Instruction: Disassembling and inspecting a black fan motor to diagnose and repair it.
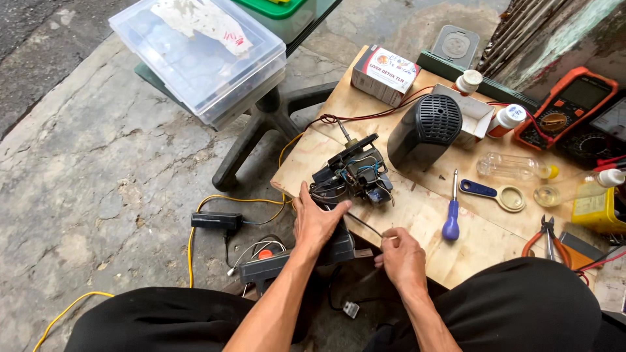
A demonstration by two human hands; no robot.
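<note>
Steadying fan motor (353, 175), left hand (315, 223) beneath

Your left hand (314, 225) rests against a black fan motor (354, 175) threaded with blue and black wires. Your right hand (402, 259) pinches a thin dark wire (365, 225). The board (417, 208) beneath is pale tan plywood. On it lie a screwdriver (451, 218) with a blue handle, a black ribbed motor cover (425, 129), a magnifier (495, 193) with a blue handle and clear lens, pliers (546, 240) with orange grips, and an orange and black multimeter (566, 107). A red wire (372, 117) crosses the board. A yellow cable (195, 228) trails over grey cracked concrete (98, 163). Your trousers (521, 306) are black.
</note>
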